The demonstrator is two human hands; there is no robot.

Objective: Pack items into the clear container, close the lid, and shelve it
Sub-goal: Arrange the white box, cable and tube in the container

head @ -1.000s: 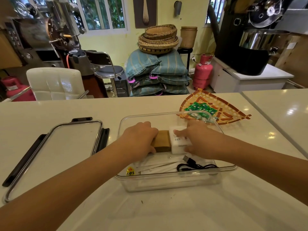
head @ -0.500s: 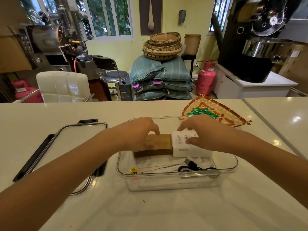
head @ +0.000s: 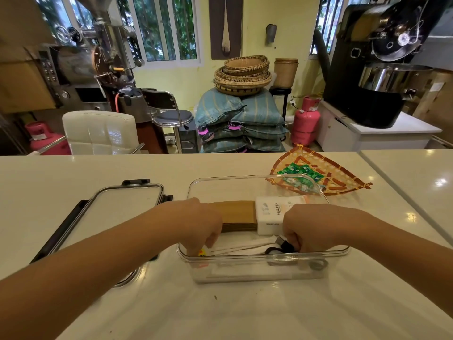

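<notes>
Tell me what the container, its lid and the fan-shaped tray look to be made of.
Clear container: likely hard, glossy plastic; fully see-through, with rounded moulded corners.
Lid: a clear panel, plastic or glass, I cannot tell which, edged by a shiny metal-looking rim, with matte black clips that are probably plastic.
Fan-shaped tray: woven bamboo or rattan strips, matte; open lattice weave with a bound edge.
</notes>
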